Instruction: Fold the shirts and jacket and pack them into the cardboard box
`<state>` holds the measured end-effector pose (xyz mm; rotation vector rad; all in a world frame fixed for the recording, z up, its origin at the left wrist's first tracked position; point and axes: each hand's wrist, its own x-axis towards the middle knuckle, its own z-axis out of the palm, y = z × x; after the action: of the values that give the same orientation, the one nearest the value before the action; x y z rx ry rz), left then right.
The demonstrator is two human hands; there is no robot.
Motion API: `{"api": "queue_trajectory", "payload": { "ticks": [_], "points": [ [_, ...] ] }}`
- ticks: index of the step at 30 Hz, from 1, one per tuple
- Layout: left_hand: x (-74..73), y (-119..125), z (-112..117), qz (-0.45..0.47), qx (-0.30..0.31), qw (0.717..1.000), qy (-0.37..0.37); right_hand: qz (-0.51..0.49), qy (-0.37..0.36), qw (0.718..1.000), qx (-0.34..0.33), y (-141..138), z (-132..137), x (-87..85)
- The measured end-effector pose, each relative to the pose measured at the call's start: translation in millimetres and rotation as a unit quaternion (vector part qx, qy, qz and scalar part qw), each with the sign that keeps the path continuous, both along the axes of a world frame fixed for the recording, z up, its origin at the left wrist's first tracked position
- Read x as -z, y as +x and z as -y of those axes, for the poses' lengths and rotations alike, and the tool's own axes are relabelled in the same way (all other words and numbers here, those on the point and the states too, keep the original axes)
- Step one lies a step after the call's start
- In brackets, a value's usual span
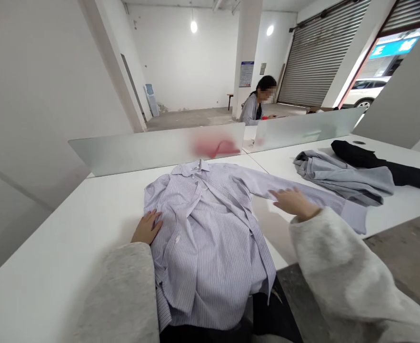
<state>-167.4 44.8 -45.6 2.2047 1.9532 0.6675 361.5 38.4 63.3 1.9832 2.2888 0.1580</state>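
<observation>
Striped button-up shirt (213, 238) lay across white desk (70, 228) | my left hand (147, 228) rested on it, fingers loosely spread | my right hand (292, 202) was at its sleeve (260, 185), pinch untellable | blue jug (149, 88) topped water dispenser (153, 105)

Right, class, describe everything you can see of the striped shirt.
Pale lilac with fine dark stripes, the striped shirt looks like thin woven cloth, with a collar and small buttons. It lies rumpled, front open, collar farthest away, its hem over the near edge of the white table. One sleeve stretches right. The left hand rests on the opposite side; the right hand is at that sleeve, contact unclear.
</observation>
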Motion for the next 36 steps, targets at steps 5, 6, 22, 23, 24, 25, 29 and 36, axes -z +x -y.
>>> {"api": "queue_trajectory", "payload": {
  "ticks": [5, 6, 22, 23, 24, 25, 29, 36],
  "points": [
    [-14.1, 0.8, 8.6, 0.012, -0.026, 0.999, 0.043, -0.130, 0.012, 0.911, -0.391, -150.9, -10.5, -8.3],
    [-16.6, 0.4, 10.6, 0.013, -0.033, 0.998, 0.045, -0.143, 0.019, 0.886, -0.441, -176.0, -11.8, -2.4],
    [-27.1, 3.2, 22.6, 0.015, -0.007, 1.000, -0.024, -0.186, -0.012, 0.871, -0.454, -232.0, -29.7, 77.5],
    [-28.7, 3.8, 24.2, 0.018, -0.001, 0.999, -0.026, -0.187, -0.012, 0.870, -0.456, -232.2, -30.6, 78.1],
    [-30.6, 5.0, 26.2, 0.020, 0.006, 0.999, -0.028, -0.186, -0.012, 0.870, -0.457, -232.3, -31.6, 78.6],
    [-32.8, 6.9, 29.0, 0.020, 0.015, 0.999, -0.030, -0.183, -0.013, 0.870, -0.458, -232.2, -32.4, 79.1],
    [-38.7, 22.4, 49.7, 0.017, 0.048, 0.997, -0.049, -0.186, -0.018, 0.871, -0.454, -230.6, -34.1, 78.4],
    [-13.8, 42.8, 138.1, 0.024, -0.020, 0.998, -0.052, -0.201, -0.004, 0.880, -0.431, -227.6, -35.2, 75.1]
  ]
}}
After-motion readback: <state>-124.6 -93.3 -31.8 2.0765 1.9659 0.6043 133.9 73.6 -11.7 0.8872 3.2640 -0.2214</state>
